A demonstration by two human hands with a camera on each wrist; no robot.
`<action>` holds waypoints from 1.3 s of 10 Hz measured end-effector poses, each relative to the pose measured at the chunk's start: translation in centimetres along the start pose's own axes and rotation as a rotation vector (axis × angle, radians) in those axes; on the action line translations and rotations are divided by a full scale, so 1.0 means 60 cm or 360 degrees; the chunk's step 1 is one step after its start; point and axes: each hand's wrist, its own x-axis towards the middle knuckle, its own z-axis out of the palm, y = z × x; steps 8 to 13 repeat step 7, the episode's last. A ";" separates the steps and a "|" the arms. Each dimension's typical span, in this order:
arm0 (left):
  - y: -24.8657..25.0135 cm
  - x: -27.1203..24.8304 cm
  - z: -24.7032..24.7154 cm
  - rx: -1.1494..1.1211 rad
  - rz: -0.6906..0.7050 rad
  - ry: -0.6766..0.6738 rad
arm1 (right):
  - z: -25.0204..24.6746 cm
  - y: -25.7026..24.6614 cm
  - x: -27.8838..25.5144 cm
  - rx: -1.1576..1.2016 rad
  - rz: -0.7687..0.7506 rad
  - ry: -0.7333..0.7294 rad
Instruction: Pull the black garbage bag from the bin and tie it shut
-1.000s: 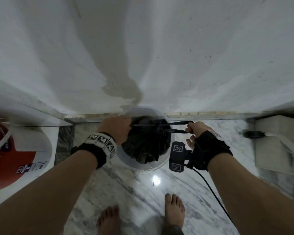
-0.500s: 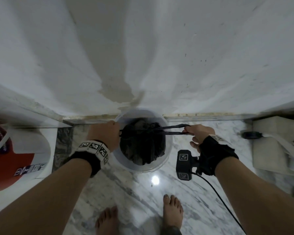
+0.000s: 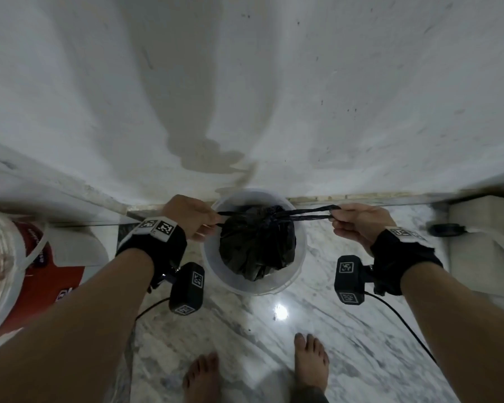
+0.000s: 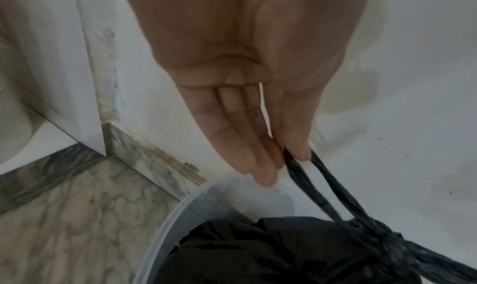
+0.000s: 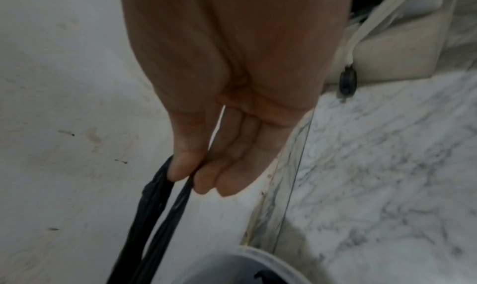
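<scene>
A black garbage bag [image 3: 256,248] hangs bunched inside a translucent white bin [image 3: 300,257] that stands on the floor against the wall. Its neck is cinched into a knot [image 3: 269,218], with a black handle loop stretched out to each side. My left hand [image 3: 192,218] pinches the left loop [image 4: 304,178] between thumb and fingers. My right hand [image 3: 355,219] pinches the right loop [image 3: 312,213] the same way, the strands [image 5: 154,202] running down from its thumb. The bin's rim [image 4: 185,206] and rim [image 5: 271,259] show below each hand.
A white plastered wall [image 3: 274,97] rises right behind the bin. A red and white bucket [image 3: 18,271] stands at the left. At the right sits a beige block [image 3: 483,248] with a small black disc [image 3: 445,229]. My bare feet [image 3: 310,365] stand on the marble floor.
Both hands have drawn apart, stretching the loops sideways, and the bag's neck has closed into a tighter knot. The left loop now shows beside the left hand.
</scene>
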 end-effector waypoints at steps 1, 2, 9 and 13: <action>0.001 -0.002 -0.008 -0.0124 0.0043 -0.0050 | -0.005 -0.009 -0.006 -0.0061 -0.0047 -0.0028; -0.004 -0.001 -0.008 -0.0167 0.0132 0.0064 | 0.005 -0.012 -0.004 -0.0006 -0.0028 -0.0020; 0.024 -0.272 -0.046 0.0728 0.0066 -0.0048 | -0.047 -0.179 -0.247 -0.1147 -0.0290 -0.0113; 0.024 -0.272 -0.046 0.0728 0.0066 -0.0048 | -0.047 -0.179 -0.247 -0.1147 -0.0290 -0.0113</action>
